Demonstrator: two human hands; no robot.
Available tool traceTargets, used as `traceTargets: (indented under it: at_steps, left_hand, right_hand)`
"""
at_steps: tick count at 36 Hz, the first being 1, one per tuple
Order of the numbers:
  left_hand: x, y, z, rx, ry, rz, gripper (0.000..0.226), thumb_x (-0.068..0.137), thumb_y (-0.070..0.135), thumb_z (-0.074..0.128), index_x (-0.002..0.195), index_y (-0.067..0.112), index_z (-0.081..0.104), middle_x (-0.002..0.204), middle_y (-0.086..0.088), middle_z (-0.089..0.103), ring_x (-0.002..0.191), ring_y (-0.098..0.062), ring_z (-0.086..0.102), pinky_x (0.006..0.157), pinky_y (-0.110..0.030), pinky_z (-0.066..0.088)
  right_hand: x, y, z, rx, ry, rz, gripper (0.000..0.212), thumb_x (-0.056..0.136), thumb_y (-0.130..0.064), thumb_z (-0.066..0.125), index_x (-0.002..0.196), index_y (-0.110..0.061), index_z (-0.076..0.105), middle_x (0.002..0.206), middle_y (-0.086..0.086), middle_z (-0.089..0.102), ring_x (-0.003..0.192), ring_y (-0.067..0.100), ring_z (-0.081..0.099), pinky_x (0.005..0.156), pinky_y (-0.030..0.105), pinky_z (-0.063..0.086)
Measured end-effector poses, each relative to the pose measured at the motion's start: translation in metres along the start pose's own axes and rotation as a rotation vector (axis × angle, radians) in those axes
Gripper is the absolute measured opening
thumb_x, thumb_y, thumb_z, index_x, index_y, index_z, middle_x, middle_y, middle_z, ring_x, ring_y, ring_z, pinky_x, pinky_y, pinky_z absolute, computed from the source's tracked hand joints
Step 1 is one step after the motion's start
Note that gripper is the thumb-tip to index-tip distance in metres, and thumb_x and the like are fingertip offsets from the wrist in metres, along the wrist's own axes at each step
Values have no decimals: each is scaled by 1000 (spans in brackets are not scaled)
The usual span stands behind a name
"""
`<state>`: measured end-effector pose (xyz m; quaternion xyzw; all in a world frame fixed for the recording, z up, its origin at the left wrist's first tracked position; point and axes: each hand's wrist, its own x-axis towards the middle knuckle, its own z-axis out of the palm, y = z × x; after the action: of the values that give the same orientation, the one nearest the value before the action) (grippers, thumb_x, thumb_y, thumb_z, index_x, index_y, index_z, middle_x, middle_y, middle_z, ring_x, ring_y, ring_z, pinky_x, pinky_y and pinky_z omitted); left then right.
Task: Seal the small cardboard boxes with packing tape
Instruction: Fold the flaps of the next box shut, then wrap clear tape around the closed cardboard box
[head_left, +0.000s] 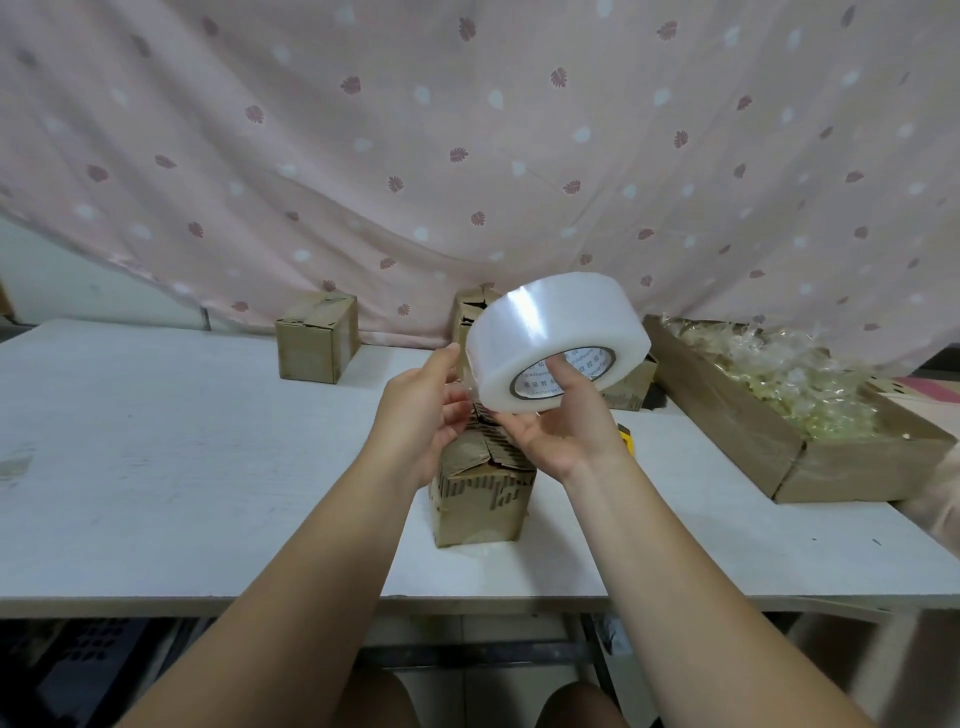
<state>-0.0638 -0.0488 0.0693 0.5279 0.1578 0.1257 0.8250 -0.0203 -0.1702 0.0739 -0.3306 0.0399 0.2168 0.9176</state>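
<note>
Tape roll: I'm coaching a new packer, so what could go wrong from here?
Nothing holds the box down: the right hand and left hand are both at the tape roll, so its crumpled flaps may stay gaping. Pulled clear tape could fold onto itself or stick askew.

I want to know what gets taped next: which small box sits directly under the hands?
The print-marked box at the front of the table, below the left hand and the right hand holding the tape roll; the rest stand farther back.

Tape roll (519, 340) core ring reads "Adhesive" beside blurred characters; box (480, 512) print is unreadable
</note>
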Motion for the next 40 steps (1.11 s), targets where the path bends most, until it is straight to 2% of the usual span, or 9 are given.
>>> traceTargets:
  at_steps: [5, 9, 12, 16, 21, 28, 30, 35, 40]
  left_hand:
    - [-3, 0, 0, -48, -63, -38, 19, 95, 20, 56, 108, 7, 59, 76, -6, 66, 77, -18, 62, 78, -29, 53]
    - [0, -2, -3, -4, -27, 18, 28, 92, 0, 54, 120, -1, 56, 67, -4, 61, 52, -8, 59, 73, -26, 56]
    - [1, -2, -5, 155, 39, 116, 29, 90, 0, 59, 119, 4, 55, 68, -4, 61, 51, -6, 59, 58, -22, 53]
    - [1, -1, -4, 270, 77, 234, 26, 92, 2, 56, 116, 12, 52, 53, 6, 64, 50, -2, 61, 72, -28, 54]
    - [-3, 1, -2, 322, 58, 286, 41, 83, 5, 67, 118, 15, 49, 76, -6, 64, 69, -14, 67, 81, -34, 55]
    - [-1, 5, -6, 322, 35, 218, 28, 93, 3, 59, 114, 17, 48, 70, -6, 55, 58, -11, 56, 66, -24, 54]
    - [1, 9, -12, 306, 46, 184, 26, 94, 1, 55, 113, 17, 47, 74, -8, 55, 61, -13, 53, 68, -26, 53]
    - [6, 14, -29, 271, 82, 135, 28, 95, 1, 55, 116, 17, 47, 78, -7, 58, 61, -12, 52, 64, -24, 50]
    - [8, 9, -37, 212, 119, 56, 26, 96, -1, 51, 116, 14, 41, 77, -8, 56, 63, -13, 51, 63, -26, 49]
  right_hand:
    - [-1, 2, 3, -24, -41, -27, 31, 94, -16, 62, 122, -8, 53, 102, 18, 68, 88, 33, 69, 67, 52, 59]
    - [-2, 2, 4, -27, -60, -34, 27, 93, -14, 63, 118, -9, 55, 103, 17, 69, 96, 35, 69, 73, 56, 57]
    - [-3, 1, 5, -31, -75, -38, 27, 92, -12, 63, 117, -10, 56, 104, 16, 70, 101, 36, 68, 83, 59, 54]
    - [-2, 0, 5, -69, -59, -49, 34, 91, -14, 65, 123, -12, 55, 112, 15, 68, 105, 35, 67, 90, 58, 52]
    - [-3, -1, 7, -167, -19, -111, 22, 93, -21, 65, 115, -19, 59, 113, 7, 69, 103, 22, 67, 96, 49, 51]
    - [-1, -7, 5, -187, 15, -138, 23, 92, -20, 66, 114, -14, 60, 109, 9, 70, 96, 23, 68, 71, 41, 61]
    - [0, -13, 4, -210, 80, -167, 25, 90, -22, 68, 113, -15, 60, 111, 10, 68, 96, 25, 68, 71, 42, 61]
    - [3, -28, -5, -268, 267, -256, 17, 87, -25, 72, 93, -17, 57, 96, 9, 67, 86, 26, 68, 77, 45, 59]
    - [5, -30, -21, -368, 380, -306, 21, 86, -29, 74, 96, -19, 58, 106, 7, 67, 92, 27, 67, 73, 43, 60]
